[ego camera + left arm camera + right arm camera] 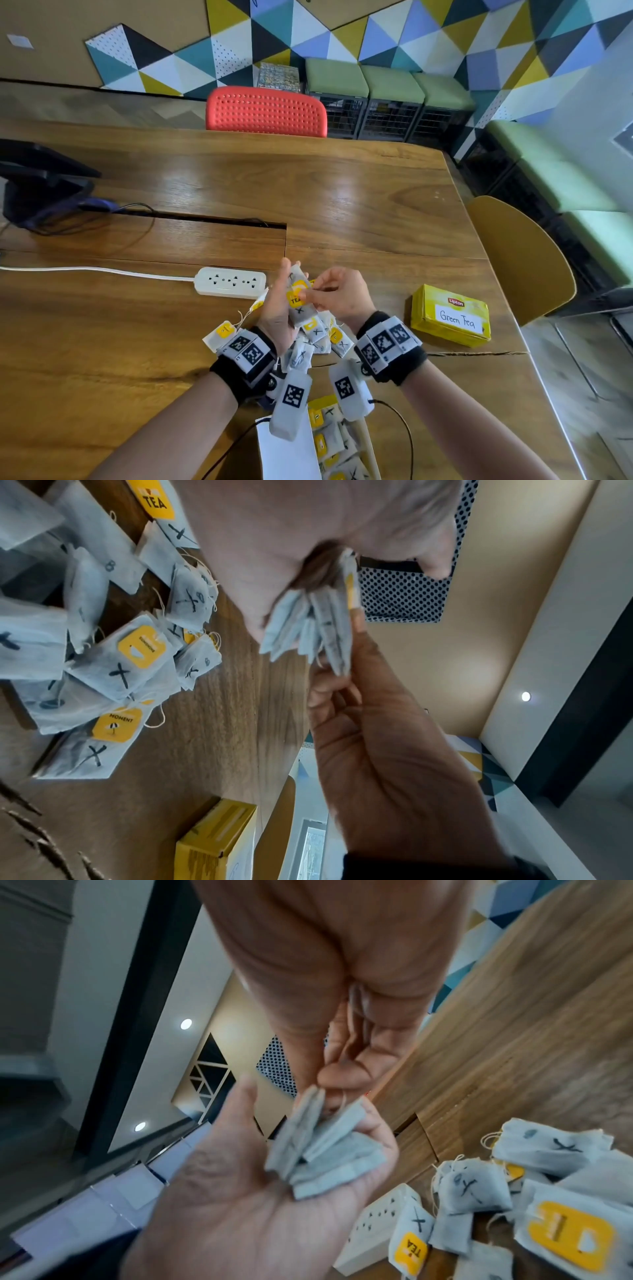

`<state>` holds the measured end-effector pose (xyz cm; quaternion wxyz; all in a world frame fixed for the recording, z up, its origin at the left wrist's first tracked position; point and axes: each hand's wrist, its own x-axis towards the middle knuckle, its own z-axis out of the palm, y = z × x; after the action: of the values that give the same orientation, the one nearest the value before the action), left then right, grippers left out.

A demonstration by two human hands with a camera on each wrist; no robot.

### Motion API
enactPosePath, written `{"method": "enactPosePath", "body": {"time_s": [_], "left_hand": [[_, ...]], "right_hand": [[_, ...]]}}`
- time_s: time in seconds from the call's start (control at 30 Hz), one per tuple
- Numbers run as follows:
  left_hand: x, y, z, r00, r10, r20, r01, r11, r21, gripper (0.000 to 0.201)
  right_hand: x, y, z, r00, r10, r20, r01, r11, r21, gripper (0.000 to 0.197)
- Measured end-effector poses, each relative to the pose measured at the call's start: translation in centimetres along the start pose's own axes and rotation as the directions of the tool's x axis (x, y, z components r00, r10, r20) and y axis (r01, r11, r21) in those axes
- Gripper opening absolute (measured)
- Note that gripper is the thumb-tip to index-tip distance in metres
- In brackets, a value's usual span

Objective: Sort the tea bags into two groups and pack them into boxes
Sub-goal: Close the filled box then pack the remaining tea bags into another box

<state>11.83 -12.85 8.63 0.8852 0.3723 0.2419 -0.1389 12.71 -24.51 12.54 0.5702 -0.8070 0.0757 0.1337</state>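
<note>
Tea bags (pixel 301 301) (stacked) lie in left palm; right fingers (pixel 310 295) pinch them.

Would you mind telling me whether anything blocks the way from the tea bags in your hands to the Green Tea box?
Nothing visible does. The stack of tea bags sits in the left hand; bare table lies between it and the closed Green Tea box.

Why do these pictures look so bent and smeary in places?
Head view: the wide lens bows the brown wooden table, and window glare washes its top. Left wrist view: the left hand is so close it blurs. Right wrist view: the white paper tea bags smear at the edge.
</note>
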Motion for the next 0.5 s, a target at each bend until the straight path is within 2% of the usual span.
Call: {"method": "enactPosePath", "body": {"time_s": [0.1, 0.23, 0.33, 0.43, 0.5], "left_hand": [[0.2, -0.2, 0.2, 0.997, 0.033, -0.072, -0.032, 0.999, 0.009, 0.028], [0.5, 0.2, -0.1, 0.992, 0.038, -0.122, -0.053, 0.991, -0.123, 0.016], [0.4, 0.2, -0.2, 0.99, 0.054, -0.127, -0.075, 0.983, -0.166, 0.016], [0.5, 0.1, -0.4, 0.99, 0.011, -0.144, -0.044, 0.972, -0.229, 0.014], [0.5, 0.2, -0.2, 0.989, 0.0, -0.146, -0.038, 0.966, -0.256, 0.013]], "right_hand": [[0.1, 0.8, 0.2, 0.999, -0.031, -0.039, 0.03, 0.999, -0.033, 0.024], [-0.7, 1.6, 0.2, 0.999, -0.044, 0.005, 0.045, 0.998, -0.038, 0.031], [-1.0, 1.8, 0.2, 0.999, -0.034, 0.02, 0.034, 0.999, 0.009, 0.034], [-0.9, 2.3, 0.4, 0.998, 0.0, -0.055, -0.004, 0.996, -0.086, 0.041], [-1.1, 2.4, 0.6, 0.999, 0.029, -0.021, -0.031, 0.992, -0.123, 0.04]]}}
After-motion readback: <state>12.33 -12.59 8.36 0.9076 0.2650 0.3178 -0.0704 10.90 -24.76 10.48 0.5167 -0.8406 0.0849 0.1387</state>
